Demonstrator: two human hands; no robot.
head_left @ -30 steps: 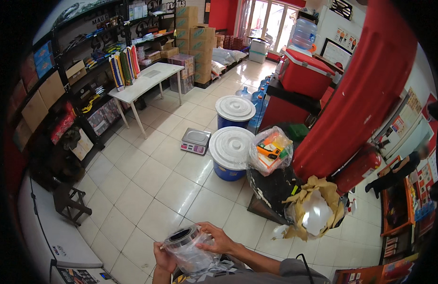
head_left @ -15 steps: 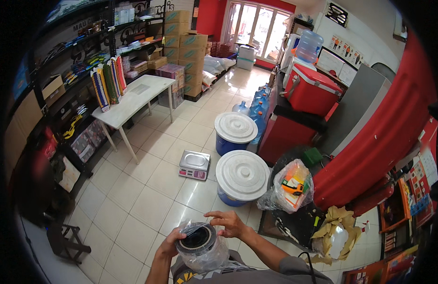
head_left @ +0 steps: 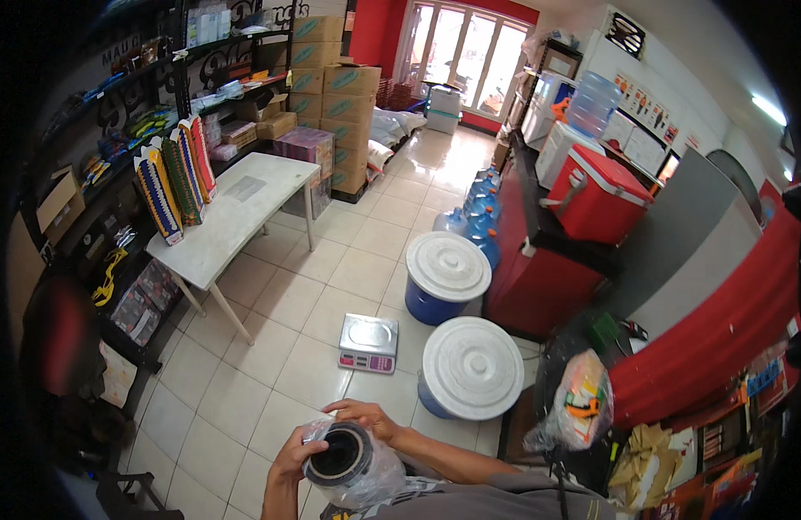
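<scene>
A thick roll of plastic film [head_left: 366, 472] with a dark hollow core rests against my lap, its open end facing up. Crinkled clear plastic [head_left: 387, 468] covers its side and bunches at the rim. My left hand [head_left: 289, 455] grips the roll's left edge, thumb over the rim by the core. Across the far rim lies my right hand [head_left: 370, 420], its fingers bent onto the loose plastic and reaching toward the left hand. The right fingertips are partly hidden in the plastic.
A silver scale [head_left: 368, 344] sits on the tiled floor ahead. Two lidded blue drums [head_left: 471, 368] stand to its right, with a bagged bundle [head_left: 582, 403] beyond. A white table [head_left: 244, 204] holds tall folded cartons [head_left: 177, 178]. Stacked boxes [head_left: 348, 130] stand behind.
My right hand has moved left over the far rim, its raised fingers now down on the plastic. The roll has shifted slightly left and lower in view. The head view has turned.
</scene>
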